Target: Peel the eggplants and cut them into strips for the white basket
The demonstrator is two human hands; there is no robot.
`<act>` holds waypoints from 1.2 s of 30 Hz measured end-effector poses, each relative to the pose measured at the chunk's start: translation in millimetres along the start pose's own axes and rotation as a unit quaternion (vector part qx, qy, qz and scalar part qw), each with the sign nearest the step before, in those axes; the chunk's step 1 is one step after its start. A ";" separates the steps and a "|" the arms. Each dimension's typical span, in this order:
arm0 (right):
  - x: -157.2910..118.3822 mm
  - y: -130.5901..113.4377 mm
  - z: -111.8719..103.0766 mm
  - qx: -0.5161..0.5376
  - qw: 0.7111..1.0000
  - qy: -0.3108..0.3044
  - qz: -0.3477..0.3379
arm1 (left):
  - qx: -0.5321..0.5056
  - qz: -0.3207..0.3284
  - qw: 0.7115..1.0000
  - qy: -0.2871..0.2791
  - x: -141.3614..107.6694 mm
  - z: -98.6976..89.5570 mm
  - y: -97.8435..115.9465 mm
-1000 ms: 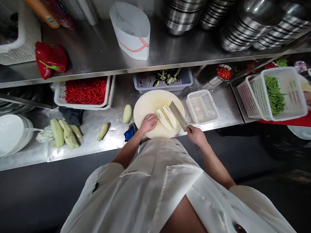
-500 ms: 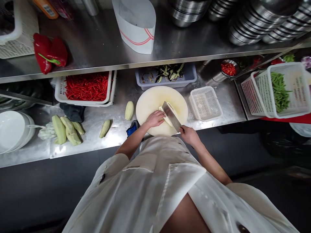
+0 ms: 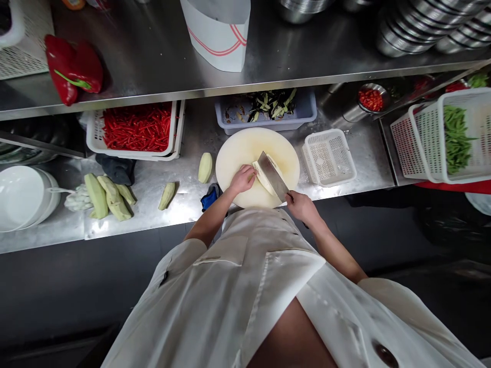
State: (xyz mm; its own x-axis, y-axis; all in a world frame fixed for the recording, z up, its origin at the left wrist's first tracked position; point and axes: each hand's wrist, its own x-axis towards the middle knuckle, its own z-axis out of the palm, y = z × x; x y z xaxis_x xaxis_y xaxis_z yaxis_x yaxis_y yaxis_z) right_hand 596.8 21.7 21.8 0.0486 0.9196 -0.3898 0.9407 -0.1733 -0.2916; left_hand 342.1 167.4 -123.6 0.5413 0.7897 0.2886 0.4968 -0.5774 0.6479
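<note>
My right hand is wrapped round the handle of a cleaver, whose broad blade slants across the round white cutting board. Pale peeled eggplant lies on the board along both sides of the blade. My left hand has its fingers curled and pressed together at the eggplant's left side, gripping its edge. The fingertips are partly hidden. Left of the board lie a peeled eggplant piece, a smaller piece and a group of peeled eggplants.
Behind the board sits a blue-grey tub with dark peelings. A white basket stands to the right, a basket of red chillies to the left. A steel shelf overhangs the counter's back. White bowls stand far left.
My left hand has drawn back slightly to the left, uncovering more of the eggplant beside the blade. The cleaver stays in my right hand at nearly the same slant. The view has shifted a little.
</note>
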 end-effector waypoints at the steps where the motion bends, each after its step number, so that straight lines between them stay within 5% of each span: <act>1: -0.8 0.0 -0.1 0.021 1.000 -0.003 0.000 | -0.001 -0.026 0.999 0.029 -0.1 0.0 -1.1; 4: -1.8 0.2 0.4 0.091 0.996 -0.018 -0.002 | 0.004 -0.085 0.992 0.097 3.1 1.4 -1.9; 8: -1.2 0.0 1.9 0.148 0.988 -0.033 0.001 | 0.003 -0.117 0.990 0.080 19.1 -0.1 -3.6; 16: 0.6 -23.2 -5.2 0.052 0.998 -0.026 0.008 | 0.036 0.034 0.995 -0.083 40.0 -21.2 -22.7; 26: -1.5 -54.6 -17.1 -0.069 0.998 0.002 0.007 | 0.070 0.076 0.993 -0.058 28.1 -21.6 -20.7; 36: 19.6 -64.0 -29.0 -0.120 0.992 -0.046 -0.020 | 0.069 0.099 0.986 -0.112 28.8 -21.9 -19.4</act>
State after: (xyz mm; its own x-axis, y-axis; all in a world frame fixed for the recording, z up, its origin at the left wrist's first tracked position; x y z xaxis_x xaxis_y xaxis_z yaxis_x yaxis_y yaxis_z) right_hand 547.3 61.0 58.1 -0.0117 0.8861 -0.4634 0.9945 -0.0378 -0.0975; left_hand 333.2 205.9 -112.4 0.7653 0.6024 0.2268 0.4459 -0.7502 0.4882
